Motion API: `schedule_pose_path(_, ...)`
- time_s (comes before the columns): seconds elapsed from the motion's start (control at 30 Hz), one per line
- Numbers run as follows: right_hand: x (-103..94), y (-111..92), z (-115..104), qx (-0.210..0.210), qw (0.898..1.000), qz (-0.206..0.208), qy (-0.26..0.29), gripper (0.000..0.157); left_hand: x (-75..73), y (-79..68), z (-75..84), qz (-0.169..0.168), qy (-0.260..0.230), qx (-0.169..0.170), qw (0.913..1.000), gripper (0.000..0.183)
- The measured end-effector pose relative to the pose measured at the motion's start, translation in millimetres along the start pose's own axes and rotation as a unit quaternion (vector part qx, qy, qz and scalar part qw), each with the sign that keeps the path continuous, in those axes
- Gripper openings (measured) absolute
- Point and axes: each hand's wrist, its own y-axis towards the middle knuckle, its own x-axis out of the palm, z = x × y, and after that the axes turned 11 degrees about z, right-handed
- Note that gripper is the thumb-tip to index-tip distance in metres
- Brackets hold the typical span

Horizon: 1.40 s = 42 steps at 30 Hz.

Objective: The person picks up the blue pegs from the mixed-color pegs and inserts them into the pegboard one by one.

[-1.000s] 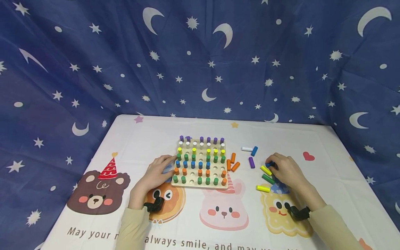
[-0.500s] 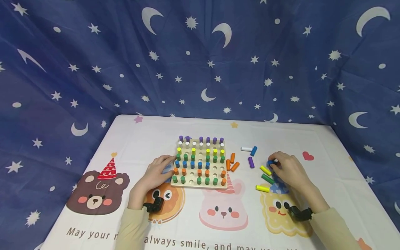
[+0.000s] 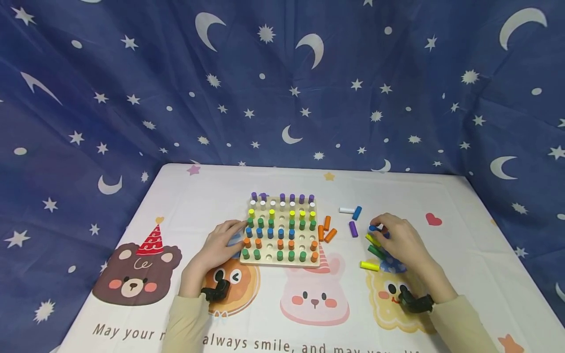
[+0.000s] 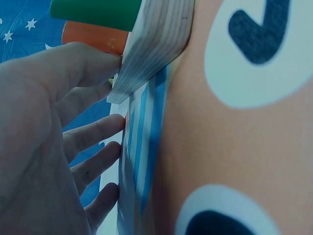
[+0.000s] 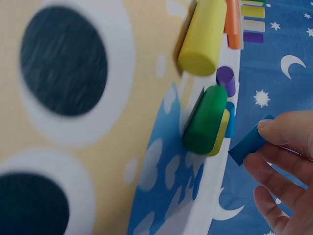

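Observation:
A wooden pegboard (image 3: 277,262) stands before me with rows of purple, white, yellow, green, blue and orange pegs in its holes. At its left edge rests my left hand (image 3: 221,243), and in the left wrist view the thumb (image 4: 93,63) touches the board's side, the fingers extended. My right hand (image 3: 403,239) pinches a blue peg (image 5: 250,142) between thumb and fingertips. In the right wrist view the peg is held at a tilt, apart from the loose pegs. Just below that hand lie a yellow peg (image 3: 372,239) and a green peg (image 3: 376,252).
Between the board and my right hand lie several orange pegs (image 3: 330,235), a purple peg (image 3: 353,229), a white peg (image 3: 346,210) and another blue peg (image 3: 357,213). A second yellow peg (image 3: 369,265) lies nearer me. The cartoon tablecloth (image 3: 388,186) meets a starry curtain (image 3: 282,88) behind.
My right hand has turned the blue peg in its fingers and shifted a little left with it, over the yellow peg. The left hand stays at the board's edge.

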Motion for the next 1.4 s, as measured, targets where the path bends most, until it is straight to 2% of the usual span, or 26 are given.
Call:
schedule_pose_path(0.37,7.2,2.7,-13.2,-0.03,0.998,0.025,0.046,0.022,-0.5,-0.3,1.4,0.001,0.002,-0.001,1.0,0.056)
schedule_pose_path(0.77,18.2,7.1,-36.4,-0.015,0.995,0.036,0.095,0.022,0.2,-1.4,-1.0,0.009,-0.006,0.009,0.9999,0.056)
schedule_pose_path(0.97,24.9,6.7,-43.6,-0.023,0.992,0.045,0.119,0.021,0.7,-2.2,0.8,0.027,-0.014,0.031,0.9991,0.054)
schedule_pose_path(1.2,30.6,8.7,-53.1,-0.018,0.991,0.038,0.126,0.021,0.0,0.3,1.0,0.004,-0.005,0.005,1.0,0.055)
schedule_pose_path(1.4,35.1,12.2,-63.0,-0.013,0.99,0.034,0.136,0.023,-0.3,0.4,0.6,0.003,-0.004,0.002,1.0,0.055)
